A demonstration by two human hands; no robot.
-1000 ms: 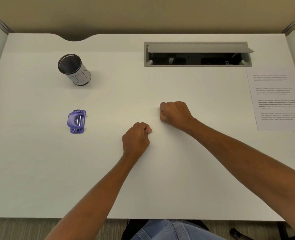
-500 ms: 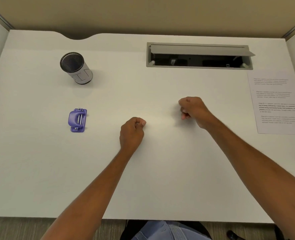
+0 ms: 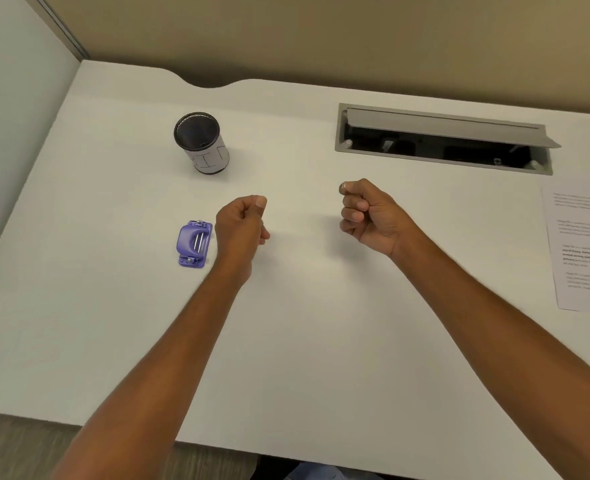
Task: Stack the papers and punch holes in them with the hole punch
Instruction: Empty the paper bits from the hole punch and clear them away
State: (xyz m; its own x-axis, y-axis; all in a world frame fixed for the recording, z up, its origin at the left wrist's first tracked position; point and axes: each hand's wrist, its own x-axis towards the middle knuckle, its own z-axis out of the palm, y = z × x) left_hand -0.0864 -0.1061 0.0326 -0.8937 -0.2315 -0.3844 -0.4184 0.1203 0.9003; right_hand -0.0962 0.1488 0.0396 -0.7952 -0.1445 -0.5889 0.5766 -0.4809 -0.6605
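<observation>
purple hole punch (image 3: pixel 194 244) flat, desk left | printed papers (image 3: pixel 586 251) far right

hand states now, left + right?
Left hand: closed in a fist, holding nothing.
Right hand: closed in a fist, holding nothing.

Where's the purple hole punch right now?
In the head view, the hole punch lies on the left part of the desk, just beside the left hand and nearer the person than the pen cup.

White desk (image 3: pixel 321 341) with purple hole punch (image 3: pixel 194 243), mesh cup (image 3: pixel 201 143), printed paper (image 3: pixel 587 251)
</observation>
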